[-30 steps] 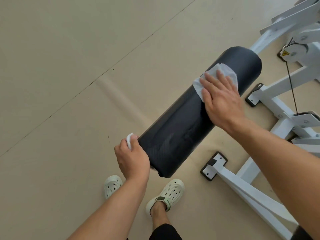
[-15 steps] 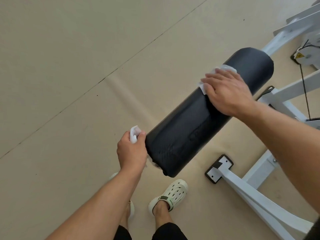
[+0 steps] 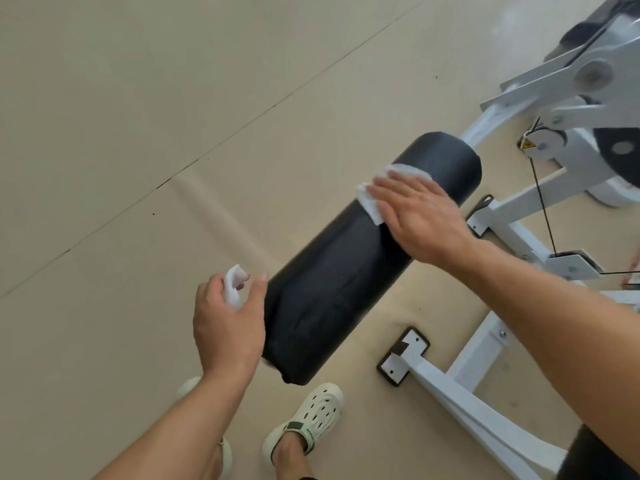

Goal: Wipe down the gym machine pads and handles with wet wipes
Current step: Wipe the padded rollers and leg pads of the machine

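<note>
Head view shows my right hand [image 3: 420, 216] flat, fingers straight, pressing a white wet wipe [image 3: 372, 199] onto the upper part of the black cylindrical roller pad [image 3: 346, 271] — my left hand [image 3: 227, 323] pinches a second crumpled white wipe [image 3: 233, 289] just beside the pad's near end, above the beige floor [image 3: 138, 133].

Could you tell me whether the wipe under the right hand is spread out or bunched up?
Spread out: the wipe lies flat on the black pad under the right hand.
</note>
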Motion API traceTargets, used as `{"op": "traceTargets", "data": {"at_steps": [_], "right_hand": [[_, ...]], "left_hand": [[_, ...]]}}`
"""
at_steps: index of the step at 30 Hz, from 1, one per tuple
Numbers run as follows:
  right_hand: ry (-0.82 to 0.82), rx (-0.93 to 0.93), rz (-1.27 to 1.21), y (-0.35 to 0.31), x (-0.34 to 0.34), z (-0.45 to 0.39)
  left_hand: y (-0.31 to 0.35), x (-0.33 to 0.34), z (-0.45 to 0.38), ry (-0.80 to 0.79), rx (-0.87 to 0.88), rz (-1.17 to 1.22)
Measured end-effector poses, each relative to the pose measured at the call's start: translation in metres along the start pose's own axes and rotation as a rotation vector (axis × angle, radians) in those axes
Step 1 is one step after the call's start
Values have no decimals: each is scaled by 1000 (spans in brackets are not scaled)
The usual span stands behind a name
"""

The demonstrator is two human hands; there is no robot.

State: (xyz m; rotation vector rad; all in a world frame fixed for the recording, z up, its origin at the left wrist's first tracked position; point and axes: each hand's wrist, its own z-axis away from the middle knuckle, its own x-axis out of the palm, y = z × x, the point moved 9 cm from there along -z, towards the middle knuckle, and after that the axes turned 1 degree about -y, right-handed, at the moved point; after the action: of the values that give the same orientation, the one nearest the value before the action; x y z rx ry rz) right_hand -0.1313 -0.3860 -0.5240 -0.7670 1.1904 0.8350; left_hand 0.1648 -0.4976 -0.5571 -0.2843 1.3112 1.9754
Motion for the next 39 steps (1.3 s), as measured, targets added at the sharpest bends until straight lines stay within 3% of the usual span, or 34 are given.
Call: {"op": "traceTargets", "data": {"at_steps": [3,5,8,11,14,15,18,20,22,24,28,31,33,35,37,39], "right_hand": [[35,295,-119,72,-10,-9],[78,274,-202,55,-4,-8],[159,-96,-226,-34,3,26],[44,-458,-305,-128,24,92],[-6,-583,-273,-128,30,95],[30,-508,-240,-102,29,77],[212,-3,-184,27,3,8],[175,280,-201,90,-6,-10],[141,363,-281,90,-2,-10],[190,233,-302,43,-1,3],[242,-299,-374,-95,18,74],[105,-582,-356,-163,40,127],[109,-629,-292,-149,43,122],[176,-430,-232,-90,38,86],[305,-99,-186,-4,19,51],[294,242,-245,66,9,37]], "left_hand": [[10,19,-3,-46,82,-119],[5,23,-9,-29,86,-162],[-4,24,-18,-10,51,-145],[-5,25,-20,-10,43,-143],[-4,25,-19,-15,45,-158],[-4,25,-18,-14,46,-166],[-2,26,-17,-14,48,-185],[-2,27,-18,-24,45,-200],[-6,30,-24,-56,19,-204],[-14,35,-32,-107,-45,-162],[-29,41,-46,-166,-122,-95],[-22,29,-45,-65,-66,-99],[-15,13,-32,44,-9,-100],[-8,7,-13,59,57,-87],[-4,13,0,18,124,-137],[-5,18,-1,15,123,-169]]}}
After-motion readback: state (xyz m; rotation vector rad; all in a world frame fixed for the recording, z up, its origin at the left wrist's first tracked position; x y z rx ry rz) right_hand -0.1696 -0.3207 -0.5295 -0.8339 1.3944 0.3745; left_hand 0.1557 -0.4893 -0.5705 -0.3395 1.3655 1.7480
